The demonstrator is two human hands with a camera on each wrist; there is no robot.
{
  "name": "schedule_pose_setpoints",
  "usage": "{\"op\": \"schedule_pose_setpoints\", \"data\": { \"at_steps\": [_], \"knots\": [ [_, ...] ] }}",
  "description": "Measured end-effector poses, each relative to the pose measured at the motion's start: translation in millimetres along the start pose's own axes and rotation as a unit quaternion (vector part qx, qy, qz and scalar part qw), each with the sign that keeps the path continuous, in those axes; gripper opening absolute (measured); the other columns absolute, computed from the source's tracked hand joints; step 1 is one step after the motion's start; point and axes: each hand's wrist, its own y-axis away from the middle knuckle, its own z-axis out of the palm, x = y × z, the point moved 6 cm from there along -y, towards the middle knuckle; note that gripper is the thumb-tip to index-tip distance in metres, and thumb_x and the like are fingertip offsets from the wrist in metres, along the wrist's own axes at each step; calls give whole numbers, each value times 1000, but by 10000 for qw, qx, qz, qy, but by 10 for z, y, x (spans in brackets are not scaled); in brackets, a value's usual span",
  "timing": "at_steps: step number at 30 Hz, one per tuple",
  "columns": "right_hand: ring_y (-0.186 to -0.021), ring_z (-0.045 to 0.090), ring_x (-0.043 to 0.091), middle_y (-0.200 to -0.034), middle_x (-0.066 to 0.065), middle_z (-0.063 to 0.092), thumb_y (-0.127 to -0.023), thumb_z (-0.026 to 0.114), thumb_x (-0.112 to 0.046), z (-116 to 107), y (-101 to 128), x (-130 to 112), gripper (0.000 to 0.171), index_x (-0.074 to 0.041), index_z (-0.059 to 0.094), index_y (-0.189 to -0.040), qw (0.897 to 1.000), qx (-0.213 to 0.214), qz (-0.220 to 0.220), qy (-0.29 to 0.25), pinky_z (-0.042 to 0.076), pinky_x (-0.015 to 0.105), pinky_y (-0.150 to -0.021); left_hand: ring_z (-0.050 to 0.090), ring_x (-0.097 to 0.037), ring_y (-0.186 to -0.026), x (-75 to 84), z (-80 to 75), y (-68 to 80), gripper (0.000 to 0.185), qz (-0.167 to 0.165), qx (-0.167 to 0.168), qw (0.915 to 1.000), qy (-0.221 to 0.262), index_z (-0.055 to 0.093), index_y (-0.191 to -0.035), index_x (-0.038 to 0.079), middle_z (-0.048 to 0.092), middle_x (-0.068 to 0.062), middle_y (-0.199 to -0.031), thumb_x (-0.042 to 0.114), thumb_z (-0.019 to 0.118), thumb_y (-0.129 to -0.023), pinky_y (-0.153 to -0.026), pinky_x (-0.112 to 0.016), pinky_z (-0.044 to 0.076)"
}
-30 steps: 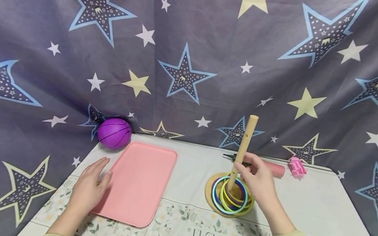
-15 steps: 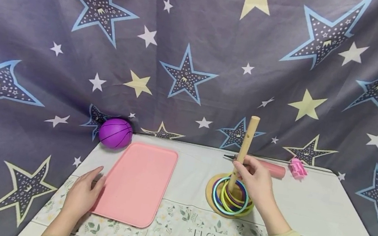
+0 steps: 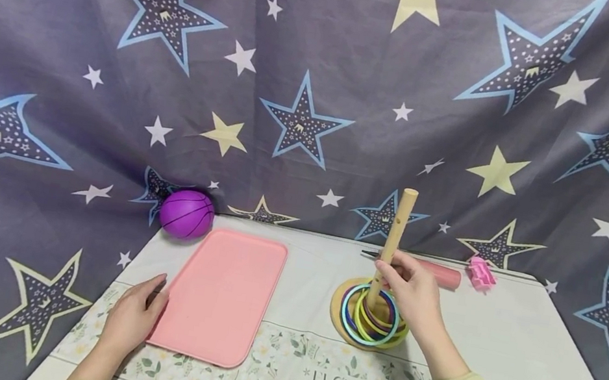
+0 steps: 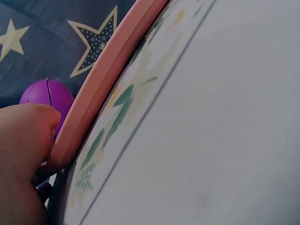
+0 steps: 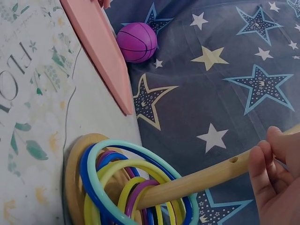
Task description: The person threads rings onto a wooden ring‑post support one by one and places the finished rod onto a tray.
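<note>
My left hand (image 3: 130,320) is at the left edge of a pink rectangular tray (image 3: 220,299). In the left wrist view the thumb (image 4: 40,117) lies over the tray's rim, and a dark fingertip shows below it. My right hand (image 3: 413,293) grips the upright wooden post (image 3: 399,220) of a ring toss stand between thumb and fingers, about midway up. Several coloured rings (image 5: 136,164), light blue, dark blue, yellow and purple, lie around the foot of the post on its round wooden base (image 3: 339,326).
A purple ball (image 3: 186,214) sits behind the tray's far left corner. Behind the right hand lies a pink cylinder with a black nozzle (image 3: 442,275), a hand pump by its look. A small pink object (image 3: 482,273) stands at the back right. A starry curtain (image 3: 324,55) hangs behind the table.
My left hand has moved back and down to the tray's left edge, its fingers drawing in at the rim. The right hand stays on the post; tray and stand have not visibly moved.
</note>
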Motion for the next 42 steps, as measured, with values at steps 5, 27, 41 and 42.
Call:
{"op": "schedule_pose_setpoints", "data": {
  "at_steps": [5,27,41,42],
  "knots": [
    [-79,73,25,-87,9,76,-106,78,-22,72,-6,-114,21,-5,82,-118,9998,-94,-151,-97,64,29,-69,47,-51,-148,-31,-10,11,50,194,144,9997,-51,56,-158,0,57,-30,-156,26,59,-115,-123,-70,34],
    [-74,69,33,-81,7,74,-106,79,-24,582,-84,-702,21,-16,83,-125,9957,-535,-508,-555,59,33,-64,48,-47,-149,54,32,56,42,510,382,9980,-57,66,-151,0,63,-22,-154,15,63,-112,-126,-65,31],
    [-76,73,24,-88,5,78,-105,79,-23,1113,-156,-1067,19,-15,84,-122,9876,-872,-739,-1080,67,43,-72,50,-47,-148,43,0,47,40,695,555,9960,-3,67,-149,0,65,-22,-152,11,62,-111,-125,-65,33],
    [-77,74,24,-87,5,78,-105,79,-23,1165,-163,-1082,18,-15,83,-121,9870,-889,-723,-1123,67,45,-72,50,-47,-148,42,-3,46,39,724,579,9957,16,67,-148,0,65,-22,-151,11,62,-111,-125,-64,33]
  ]
}}
